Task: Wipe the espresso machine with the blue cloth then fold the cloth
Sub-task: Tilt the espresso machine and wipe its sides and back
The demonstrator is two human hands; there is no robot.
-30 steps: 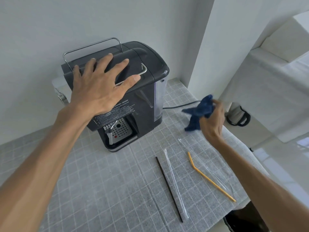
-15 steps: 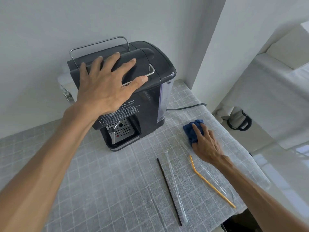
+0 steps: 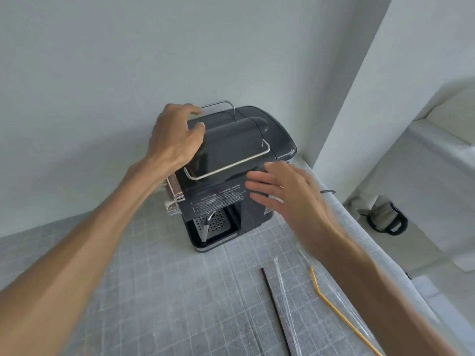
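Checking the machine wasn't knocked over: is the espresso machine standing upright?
Upright. The espresso machine sits flat on the gridded mat, drip tray level. The left hand grips its top edge; the right hand reaches toward its front.

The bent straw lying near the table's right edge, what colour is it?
The bent straw is yellow-orange, plain with no pattern. The head view, the only one, shows it clearly on the gridded table cover.

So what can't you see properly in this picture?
- Blue cloth: nowhere in the head view, maybe behind the right arm.
- Right hand: blurred; contact with the espresso machine unclear.
- Left hand: fingertips blurred at the machine's far edge.
- Machine label: print too small.
- Yellow straw: cut off by the bottom edge.
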